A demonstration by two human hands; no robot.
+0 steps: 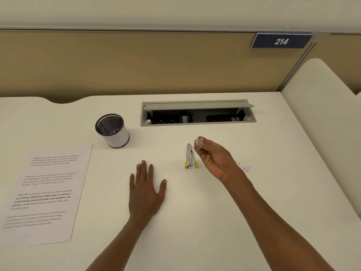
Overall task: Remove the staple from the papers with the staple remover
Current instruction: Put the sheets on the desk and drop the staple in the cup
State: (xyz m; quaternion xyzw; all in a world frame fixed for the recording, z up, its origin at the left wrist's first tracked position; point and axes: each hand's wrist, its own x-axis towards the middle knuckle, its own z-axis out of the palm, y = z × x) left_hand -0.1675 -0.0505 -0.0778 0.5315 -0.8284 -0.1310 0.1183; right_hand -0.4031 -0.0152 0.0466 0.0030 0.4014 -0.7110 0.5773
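Observation:
The printed papers (48, 192) lie flat at the left of the white desk (195, 222). A metal staple remover (190, 156) with yellow tips lies near the desk's middle, untouched. My left hand (145, 189) rests flat on the desk, palm down, fingers straight, between the papers and the remover. My right hand (212, 156) hovers just right of the remover, its thumb and fingertips pinching a tiny silvery piece (196, 141) that looks like a staple.
A mesh pen cup (112, 131) stands behind the papers. An open cable tray (197, 113) is set into the desk at the back. Small bits of debris (244, 167) lie right of my right wrist. A partition wall rises behind the desk.

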